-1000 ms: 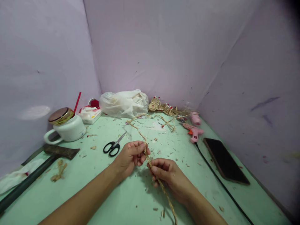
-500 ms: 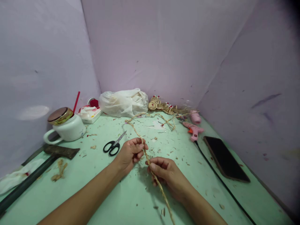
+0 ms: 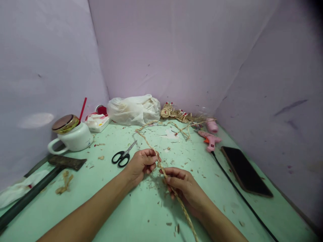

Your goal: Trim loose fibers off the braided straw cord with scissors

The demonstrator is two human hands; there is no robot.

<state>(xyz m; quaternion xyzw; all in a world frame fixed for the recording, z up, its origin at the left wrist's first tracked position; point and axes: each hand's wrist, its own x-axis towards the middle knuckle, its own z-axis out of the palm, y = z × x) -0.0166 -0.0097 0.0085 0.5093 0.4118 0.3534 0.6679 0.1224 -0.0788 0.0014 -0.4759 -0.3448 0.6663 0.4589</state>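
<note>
My left hand (image 3: 141,163) and my right hand (image 3: 182,187) are both closed on a braided jute rope (image 3: 147,143) above the green table (image 3: 126,208). The left hand pinches the strands farther from me. Nearer to me, the right hand grips the braided length, which trails down past my right wrist toward the bottom edge. Beyond my hands the loose strands run back to a tangle of jute near the far wall.
Black-handled scissors (image 3: 122,156) lie just left of my left hand. A white mug with a gold lid (image 3: 70,134) and a hammer (image 3: 37,188) are at the left. A white plastic bag (image 3: 133,109), jute ornaments (image 3: 176,114), a pink glue gun (image 3: 209,140) with black cord and a phone (image 3: 246,171) sit behind and right.
Both hands stay on the rope with small finger shifts; the right hand has slid slightly nearer and right along the braid. The view has drifted a little.
</note>
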